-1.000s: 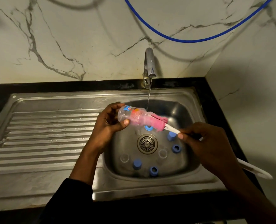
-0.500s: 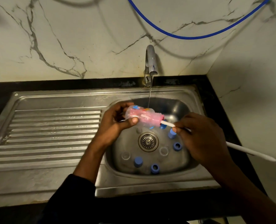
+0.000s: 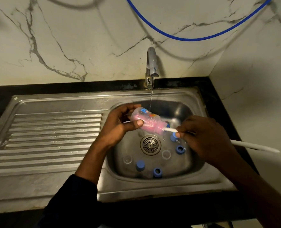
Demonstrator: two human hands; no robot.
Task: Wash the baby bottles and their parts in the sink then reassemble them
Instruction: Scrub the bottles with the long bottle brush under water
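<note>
- We saw the left hand (image 3: 118, 129) wrapped round the small clear plastic baby bottle with coloured prints (image 3: 143, 118), thumb across its side. It held the bottle lying sideways over the bowl of the stainless steel sink (image 3: 153, 188).
- The bottle sat right under the thin stream of water (image 3: 151, 99) falling from the chrome tap (image 3: 151, 63).
- The right hand (image 3: 207, 142) pinched the long white handle (image 3: 254, 146) of the bottle brush close to the bottle's mouth. The free end of the handle stuck out past the wrist.
- The brush's pink sponge head (image 3: 153, 128) was deep inside the bottle and filled most of it.
- We judged this to be the scrubbing of one bottle's inside, so the washing was under way and far from finished.
- Round the metal drain strainer (image 3: 150, 145) on the bowl's floor lay four blue plastic pieces (image 3: 140, 165), either rings or caps.
- Two pale clear round parts (image 3: 166, 154) lay there too, perhaps teats or lids. The dim light kept us from telling which, or whether any had been washed.
- We could make out only this one bottle, and none put back together anywhere in view.
- By our reckoning the rinsing, the loose parts in the bowl and the whole reassembly were left to do.
</note>
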